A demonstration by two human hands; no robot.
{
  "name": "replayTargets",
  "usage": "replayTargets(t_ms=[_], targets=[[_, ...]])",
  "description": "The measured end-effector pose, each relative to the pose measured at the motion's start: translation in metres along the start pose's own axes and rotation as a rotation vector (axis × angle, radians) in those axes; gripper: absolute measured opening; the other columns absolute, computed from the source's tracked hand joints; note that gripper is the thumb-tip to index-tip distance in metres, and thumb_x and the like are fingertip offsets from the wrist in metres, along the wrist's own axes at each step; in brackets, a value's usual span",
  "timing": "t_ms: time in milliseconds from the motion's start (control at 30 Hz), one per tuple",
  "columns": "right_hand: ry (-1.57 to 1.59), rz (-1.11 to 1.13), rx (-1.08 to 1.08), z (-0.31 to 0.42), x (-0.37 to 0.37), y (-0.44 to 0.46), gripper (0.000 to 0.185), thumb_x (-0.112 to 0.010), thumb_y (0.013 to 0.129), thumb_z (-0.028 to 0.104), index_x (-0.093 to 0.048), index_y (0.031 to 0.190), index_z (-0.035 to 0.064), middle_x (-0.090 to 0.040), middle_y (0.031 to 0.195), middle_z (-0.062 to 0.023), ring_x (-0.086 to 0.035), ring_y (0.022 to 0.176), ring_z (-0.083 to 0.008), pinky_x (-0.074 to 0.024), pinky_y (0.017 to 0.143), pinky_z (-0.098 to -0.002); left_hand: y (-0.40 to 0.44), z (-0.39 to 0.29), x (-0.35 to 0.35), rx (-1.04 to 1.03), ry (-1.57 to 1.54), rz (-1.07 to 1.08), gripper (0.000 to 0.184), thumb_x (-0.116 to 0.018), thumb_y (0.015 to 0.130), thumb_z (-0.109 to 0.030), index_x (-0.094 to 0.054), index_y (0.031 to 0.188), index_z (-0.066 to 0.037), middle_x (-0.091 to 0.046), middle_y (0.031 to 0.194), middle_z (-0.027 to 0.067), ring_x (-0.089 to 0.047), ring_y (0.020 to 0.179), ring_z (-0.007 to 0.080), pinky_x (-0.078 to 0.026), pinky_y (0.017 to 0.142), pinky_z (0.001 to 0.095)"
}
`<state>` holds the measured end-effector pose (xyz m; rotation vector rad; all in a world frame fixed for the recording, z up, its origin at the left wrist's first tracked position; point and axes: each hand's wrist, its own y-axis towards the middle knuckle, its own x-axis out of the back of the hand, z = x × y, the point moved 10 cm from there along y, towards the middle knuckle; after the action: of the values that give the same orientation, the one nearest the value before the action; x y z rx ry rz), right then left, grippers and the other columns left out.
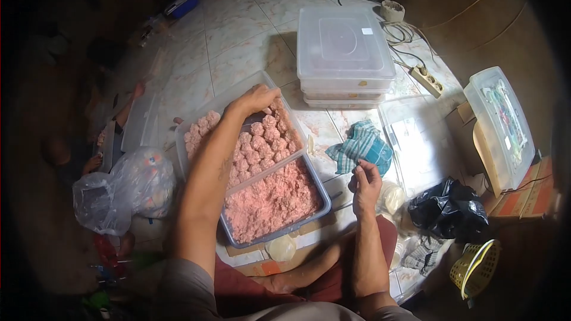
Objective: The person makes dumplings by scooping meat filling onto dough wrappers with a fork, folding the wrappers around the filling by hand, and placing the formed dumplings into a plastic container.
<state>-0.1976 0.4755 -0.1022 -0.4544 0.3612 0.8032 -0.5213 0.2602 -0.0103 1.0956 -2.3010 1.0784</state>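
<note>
My left hand [257, 100] reaches over the far end of a clear plastic box [239, 186] holding rows of pink minced balls [257, 142]; its fingers curl down by the far rim, and what they hold, if anything, is hidden. That box rests over a blue-grey tray [326, 208] filled with loose pink mince [273, 205]. To the right of the tray, my right hand [367, 179] is raised with thumb and fingers pinched together, just in front of a green checked cloth [363, 145]. Anything between those fingertips is too small to name.
Stacked lidded boxes [345, 47] stand beyond the cloth. A power strip [426, 81] lies to their right, near a tilted clear box [502, 125]. Black plastic bag [449, 208] and yellow basket [474, 267] are at right. A clear bag [128, 190] and another person [65, 148] are at left.
</note>
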Motion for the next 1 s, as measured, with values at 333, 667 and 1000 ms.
replayTargets(t_ms=[333, 667, 1000], targets=[[-0.309, 0.603, 0.195, 0.064, -0.125, -0.145, 0.007, -0.059, 0.1, 0.004, -0.059, 0.106, 0.0011, -0.061, 0.092, -0.0015, -0.057, 0.084, -0.009, -0.0474, 0.076, -0.0244, -0.307, -0.011, -0.017, -0.867, -0.141, -0.196, 0.158, -0.084, 0.049, -0.077, -0.003, 0.159, 0.004, -0.019, 0.163, 0.0273, -0.02, 0.152, 0.0369, -0.018, 0.125, 0.0453], [-0.704, 0.954, 1.01, 0.083, -0.279, -0.323, 0.012, -0.062, 0.088, -0.01, -0.058, 0.096, -0.0022, -0.066, 0.096, -0.0179, -0.066, 0.082, -0.0291, -0.052, 0.071, -0.0359, -0.427, 0.048, -0.004, -0.893, -0.827, -0.317, 0.157, -0.08, 0.05, -0.081, -0.006, 0.16, 0.0, -0.016, 0.166, 0.0196, -0.016, 0.154, 0.0317, -0.016, 0.125, 0.0436], [-0.961, 0.672, 1.379, 0.046, -0.293, -0.294, 0.01, -0.059, 0.087, -0.009, -0.061, 0.093, -0.0008, -0.062, 0.092, -0.0191, -0.061, 0.082, -0.0391, -0.0491, 0.071, -0.044, -0.416, 0.1, -0.053, -0.897, -1.808, -0.089, 0.143, -0.058, 0.057, -0.096, -0.023, 0.159, -0.002, -0.029, 0.162, 0.0126, -0.028, 0.15, 0.0249, -0.028, 0.119, 0.0419]])
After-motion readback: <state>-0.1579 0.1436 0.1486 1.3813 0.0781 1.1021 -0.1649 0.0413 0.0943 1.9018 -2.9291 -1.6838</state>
